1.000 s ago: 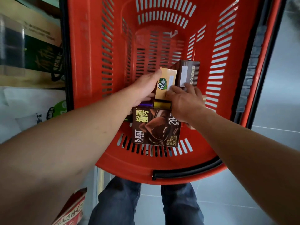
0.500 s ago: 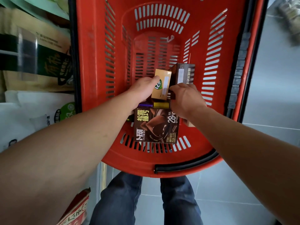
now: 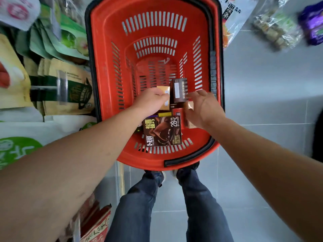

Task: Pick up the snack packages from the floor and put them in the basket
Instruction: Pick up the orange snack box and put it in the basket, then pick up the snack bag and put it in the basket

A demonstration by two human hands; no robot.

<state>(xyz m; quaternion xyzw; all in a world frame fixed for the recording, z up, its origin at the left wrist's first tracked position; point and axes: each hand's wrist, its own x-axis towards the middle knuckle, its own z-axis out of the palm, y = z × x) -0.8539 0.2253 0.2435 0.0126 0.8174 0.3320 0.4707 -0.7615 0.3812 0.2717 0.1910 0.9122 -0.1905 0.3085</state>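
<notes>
A red slotted basket (image 3: 108, 70) with black handles stands on the floor in front of me. Inside it lie several snack boxes: a large dark chocolate box (image 3: 162, 131), a dark brown box (image 3: 179, 89) standing on end, and an orange box (image 3: 165, 97). My left hand (image 3: 150, 101) reaches into the basket and grips the orange box. Just to the right of the brown box, my right hand (image 3: 203, 107) hovers with its fingers spread and holds nothing. A yellow and purple pack (image 3: 163, 114) shows under my left hand.
Green and brown snack bags (image 3: 66, 84) crowd the shelf at the left of the basket. Loose packages lie on the grey tile floor at top right: a clear bag (image 3: 276, 28) and a purple pack (image 3: 312, 23). My legs stand below the basket.
My right hand has let go of the dark brown box and drawn back to the right with fingers spread. The view has pulled back, so more floor and shelf show.
</notes>
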